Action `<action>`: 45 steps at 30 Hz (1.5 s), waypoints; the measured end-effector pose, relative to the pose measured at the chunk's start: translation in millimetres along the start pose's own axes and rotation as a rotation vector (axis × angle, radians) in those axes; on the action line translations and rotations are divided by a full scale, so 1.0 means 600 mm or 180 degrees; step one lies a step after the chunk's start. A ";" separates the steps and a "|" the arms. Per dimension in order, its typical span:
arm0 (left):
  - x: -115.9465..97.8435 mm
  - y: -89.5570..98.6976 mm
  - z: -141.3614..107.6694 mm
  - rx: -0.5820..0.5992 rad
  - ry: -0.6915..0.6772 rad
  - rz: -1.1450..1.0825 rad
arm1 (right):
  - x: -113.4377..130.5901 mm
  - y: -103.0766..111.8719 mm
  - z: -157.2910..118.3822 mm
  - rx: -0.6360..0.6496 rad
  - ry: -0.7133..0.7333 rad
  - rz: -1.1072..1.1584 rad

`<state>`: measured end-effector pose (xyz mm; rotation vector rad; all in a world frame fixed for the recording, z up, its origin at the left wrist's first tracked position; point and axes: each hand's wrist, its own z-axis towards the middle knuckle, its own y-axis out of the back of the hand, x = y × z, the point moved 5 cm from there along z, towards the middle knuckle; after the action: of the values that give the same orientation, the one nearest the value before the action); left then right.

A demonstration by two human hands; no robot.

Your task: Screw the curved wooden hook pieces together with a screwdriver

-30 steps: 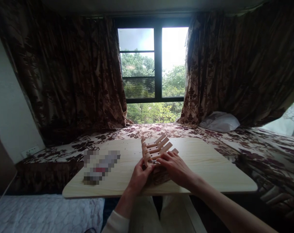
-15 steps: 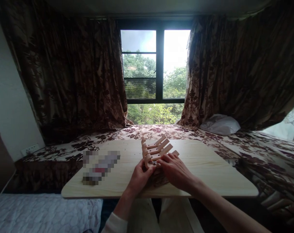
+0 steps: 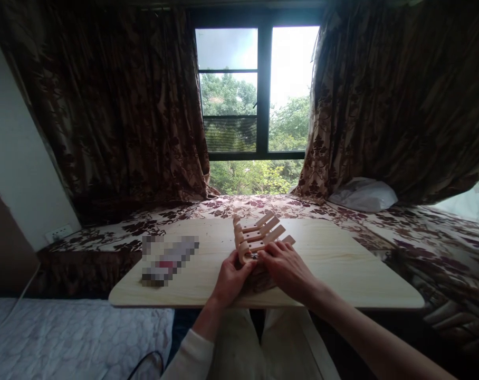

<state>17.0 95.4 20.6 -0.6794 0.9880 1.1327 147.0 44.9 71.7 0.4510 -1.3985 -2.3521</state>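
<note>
On the table lies a pale wooden slatted piece [image 3: 256, 236], with rounded, curled ends at its left and flat slats slanting up at its right. Dark holes dot its cross strips. My left hand [image 3: 230, 278] grips the curled near end, thumb toward the middle. Bent over the near slats, my right hand [image 3: 285, 266] is closed on the same wooden piece. A small shiny metal part [image 3: 254, 256] shows between the fingertips of both hands; its kind is too small to tell. The palms and fingers hide the nearest part of the wood.
The light wooden table [image 3: 342, 269] has rounded front corners. At its left lies a blurred-out object [image 3: 170, 262] with a red patch. Beyond the table are a flower-patterned ledge [image 3: 255, 203], a white plastic bag [image 3: 364, 195], curtains and a window.
The whole view has shifted, with table and hands slightly higher in the picture. Both hands stay on the wooden piece, their grip nearly unchanged.
</note>
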 end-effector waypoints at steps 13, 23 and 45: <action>0.008 0.000 -0.005 -0.0250 -0.0067 0.0240 | -0.003 0.001 -0.005 -0.0052 0.0070 0.0076; 0.001 -0.003 -0.008 -0.0337 -0.0061 0.0229 | 0.002 0.001 -0.007 -0.0096 0.0049 0.0143; 0.005 0.043 -0.007 -0.0451 0.0387 -0.0409 | -0.034 0.090 0.004 0.0035 -0.0071 0.0393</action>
<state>-8.6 100.8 16.9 -0.9220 0.9579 1.0646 172.0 32.0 122.4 0.3324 -1.4082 -2.2584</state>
